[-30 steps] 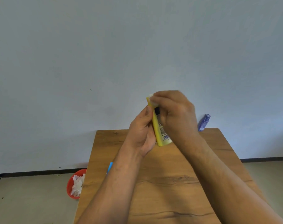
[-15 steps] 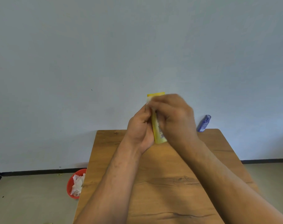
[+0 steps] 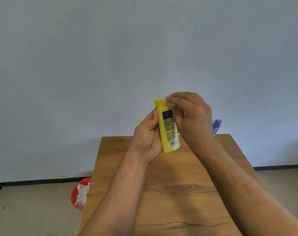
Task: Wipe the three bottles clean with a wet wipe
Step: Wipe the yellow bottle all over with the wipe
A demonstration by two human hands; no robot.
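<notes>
yellow bottle [image 3: 169,132] upright above the desk [image 3: 178,193], left hand [image 3: 147,133] curling its fingers round the side; right hand [image 3: 192,116] pinches a white wipe [image 3: 169,103] against its top. blue bottle [image 3: 216,126] beyond the right fingers.

Bright even daylight; soft arm shadows on table [image 3: 170,193]; edges bowed.

Wooden table [image 3: 178,206], red bin [image 3: 73,197], perhaps tissues [image 3: 82,195]

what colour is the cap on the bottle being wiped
Yellow, same as the bottle; the head view shows its cap.
</notes>
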